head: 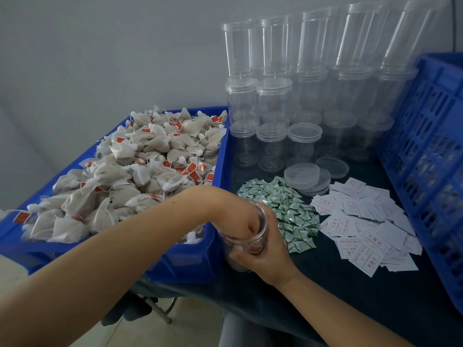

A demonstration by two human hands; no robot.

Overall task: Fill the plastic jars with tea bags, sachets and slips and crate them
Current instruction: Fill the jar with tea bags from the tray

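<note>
Jar gripped by right hand, left hand seemingly inside

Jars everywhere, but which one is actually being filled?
The jar at the table's front edge: the right hand grips it, the left hand reaches inside. The others stand stacked behind, untouched.

Clear glossy plastic jars, matt blue plastic tray, dark cloth tabletop.
</note>
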